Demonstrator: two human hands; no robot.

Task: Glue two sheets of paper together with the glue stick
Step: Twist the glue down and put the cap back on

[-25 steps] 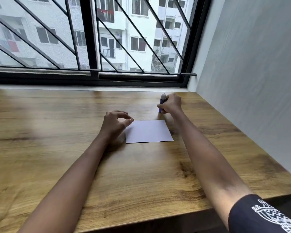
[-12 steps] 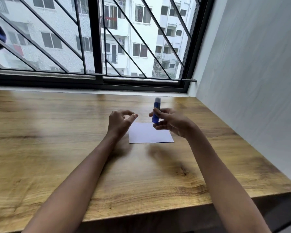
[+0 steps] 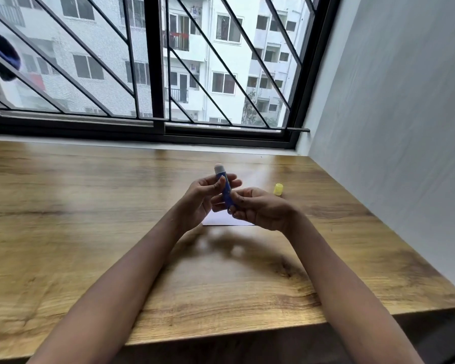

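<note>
Newly uncapped: one glue stick (image 3: 225, 189), two hands.

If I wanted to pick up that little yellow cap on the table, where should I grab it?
Pinch the yellow cap by its round sides, coming straight down from above. It seems to stand upright on the table, just past the right hand, with open space above it.

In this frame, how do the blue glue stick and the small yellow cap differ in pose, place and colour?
The blue glue stick with the pale tip is held above the desk, tilted near upright, by the left hand and the right hand; the small yellow cap stands alone on the wooden desk, touched by neither hand. The stick is long and blue; the cap is short and yellow. Both lie beyond the white paper, which is mostly hidden.
</note>
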